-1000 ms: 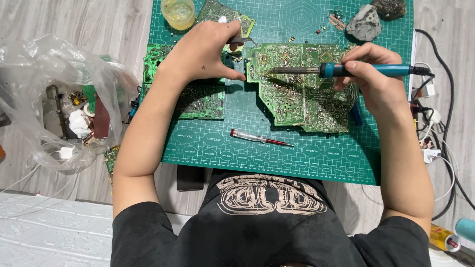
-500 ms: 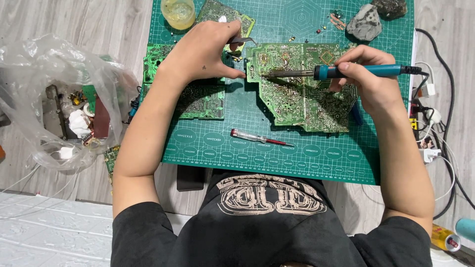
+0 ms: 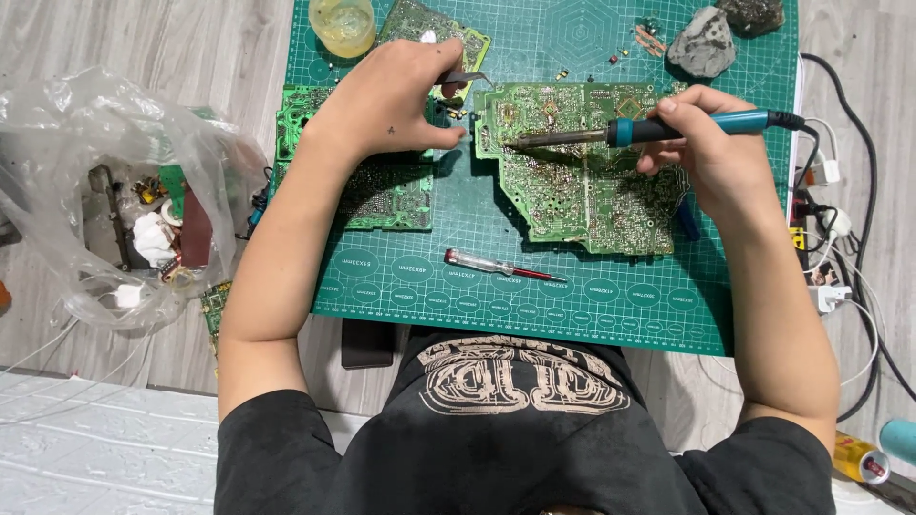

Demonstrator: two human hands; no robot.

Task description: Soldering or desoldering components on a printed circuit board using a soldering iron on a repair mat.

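Note:
My right hand (image 3: pixel 711 143) grips a teal-handled soldering iron (image 3: pixel 658 128); its metal tip rests on the upper left part of a large green circuit board (image 3: pixel 582 186) lying on the green cutting mat (image 3: pixel 572 296). My left hand (image 3: pixel 396 100) holds metal tweezers (image 3: pixel 465 77) just left of that board's top edge. Under my left wrist lies a second green circuit board (image 3: pixel 382 191).
A red-handled screwdriver (image 3: pixel 501 266) lies on the mat near me. A yellowish cup (image 3: pixel 343 24), a third board (image 3: pixel 420 19) and grey stones (image 3: pixel 701 43) sit at the far edge. A plastic bag of parts (image 3: pixel 114 191) is left; cables and a power strip (image 3: pixel 830 219) right.
The soldering iron tip has slid slightly left across the large board. My left hand with the tweezers has stayed almost still.

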